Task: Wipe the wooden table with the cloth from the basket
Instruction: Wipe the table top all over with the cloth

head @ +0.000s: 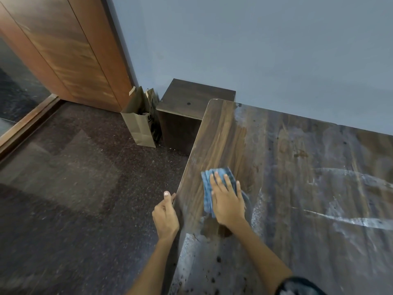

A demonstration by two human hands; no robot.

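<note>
A blue cloth (pixel 207 186), folded, lies on the wooden table (pixel 297 177) close to its left edge. My right hand (pixel 228 200) presses flat on the cloth with straight fingers. The strip of table along the left edge looks dark and clean; white dusty smears and dark spots cover the surface to the right and toward me. My left hand (pixel 165 216) grips the table's left edge, thumb up and fingers curled under it. No basket is in view.
A low dark wooden cabinet (pixel 191 111) stands beyond the table's far left corner against the blue wall. Brown paper bags (pixel 141 122) stand beside it on the dark speckled floor. Wooden panelled doors (pixel 70 52) fill the upper left.
</note>
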